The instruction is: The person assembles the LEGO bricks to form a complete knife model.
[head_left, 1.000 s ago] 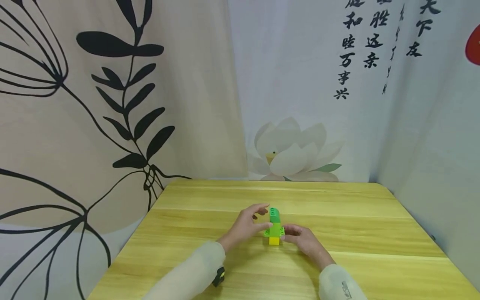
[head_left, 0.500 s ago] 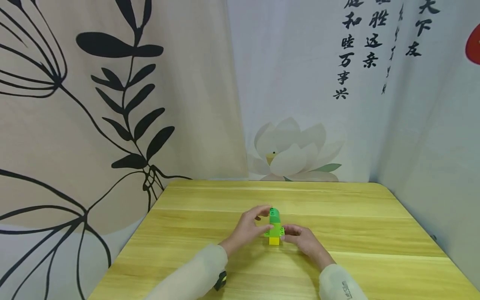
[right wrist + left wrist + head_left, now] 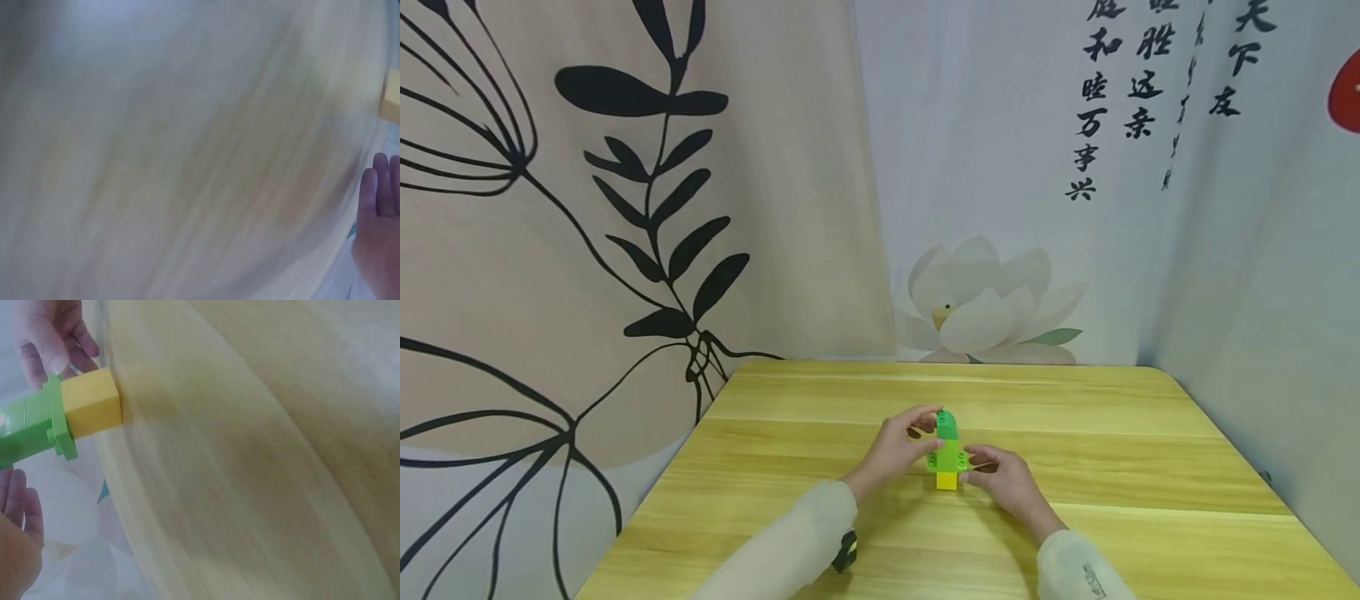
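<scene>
Between the hands a small tower of toy building blocks (image 3: pixel 948 454) stands on the table. Its yellow brick (image 3: pixel 94 403) is at the bottom, with a green plate (image 3: pixel 62 419) across it and green blocks above, the topmost darker with a curved side. My left hand (image 3: pixel 895 442) holds the upper green blocks from the left, thumb in front and fingertips at the top. From the right, my right hand (image 3: pixel 1006 482) pinches the plate's right end with thumb and fingers; the exact contact is partly hidden. The right wrist view shows just its other fingers, straight, beside the yellow brick (image 3: pixel 392 97).
The wooden table (image 3: pixel 820 396) runs back to a printed curtain (image 3: pixel 1000 208), with more curtain along the right. A dark object with a yellow mark (image 3: pixel 846 552) shows at the left sleeve near the wrist.
My left hand has closed in on the top blocks. The tower has since shifted slightly left, its top a little higher in view, and my right hand has moved slightly left with it.
</scene>
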The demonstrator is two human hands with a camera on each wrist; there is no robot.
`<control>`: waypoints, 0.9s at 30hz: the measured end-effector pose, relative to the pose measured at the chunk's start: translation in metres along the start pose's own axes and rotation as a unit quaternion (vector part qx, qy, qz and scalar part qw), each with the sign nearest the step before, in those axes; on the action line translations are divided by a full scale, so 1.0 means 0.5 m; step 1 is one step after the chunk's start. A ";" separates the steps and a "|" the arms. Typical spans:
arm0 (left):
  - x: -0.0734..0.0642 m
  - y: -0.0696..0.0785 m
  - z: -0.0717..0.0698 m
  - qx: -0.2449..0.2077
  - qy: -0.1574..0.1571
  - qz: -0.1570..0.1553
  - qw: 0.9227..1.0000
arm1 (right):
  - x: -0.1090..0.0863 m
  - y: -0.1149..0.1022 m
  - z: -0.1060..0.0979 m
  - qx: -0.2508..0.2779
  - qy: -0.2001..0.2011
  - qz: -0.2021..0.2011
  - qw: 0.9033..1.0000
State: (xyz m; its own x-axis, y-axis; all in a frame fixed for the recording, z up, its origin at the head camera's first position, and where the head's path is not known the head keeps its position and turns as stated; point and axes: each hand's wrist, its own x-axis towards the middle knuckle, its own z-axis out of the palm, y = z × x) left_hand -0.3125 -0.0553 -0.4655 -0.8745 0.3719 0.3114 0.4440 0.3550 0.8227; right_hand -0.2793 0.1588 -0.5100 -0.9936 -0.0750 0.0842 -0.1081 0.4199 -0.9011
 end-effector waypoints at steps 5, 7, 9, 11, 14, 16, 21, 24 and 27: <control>0.006 -0.008 0.001 0.003 -0.004 -0.003 1.000 | -0.003 0.000 -0.001 -0.034 0.012 -0.015 0.999; 0.007 -0.010 0.002 0.007 -0.008 -0.001 1.000 | -0.004 0.000 -0.002 -0.041 0.014 -0.017 0.999; 0.008 -0.011 0.002 0.009 -0.013 0.003 1.000 | -0.003 0.000 -0.002 -0.049 0.016 -0.020 0.998; 0.009 -0.011 0.001 0.010 -0.020 0.004 1.000 | -0.002 -0.001 -0.001 -0.059 0.018 -0.018 0.998; 0.011 -0.013 -0.002 0.008 -0.032 0.005 0.999 | -0.001 0.000 -0.002 -0.071 0.018 -0.021 0.997; 0.013 -0.015 -0.002 0.010 -0.039 0.004 0.999 | 0.000 -0.001 -0.002 -0.075 0.017 -0.022 0.997; 0.018 -0.019 -0.004 0.034 -0.050 -0.001 0.998 | 0.002 -0.002 -0.003 -0.085 0.014 -0.024 0.996; 0.021 -0.018 -0.007 0.047 -0.053 -0.005 0.997 | 0.004 -0.003 -0.003 -0.105 0.017 -0.036 0.994; 0.024 -0.018 -0.009 0.049 -0.056 -0.015 0.997 | 0.008 -0.002 -0.003 -0.130 0.023 -0.052 0.990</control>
State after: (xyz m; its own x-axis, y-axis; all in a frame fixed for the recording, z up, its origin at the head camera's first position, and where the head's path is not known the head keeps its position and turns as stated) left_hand -0.3280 -0.0578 -0.4670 -0.8633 0.4506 0.2273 0.4391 0.4486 0.7785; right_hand -0.2833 0.1594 -0.5080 -0.9765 -0.0909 0.1954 -0.2082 0.6318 -0.7466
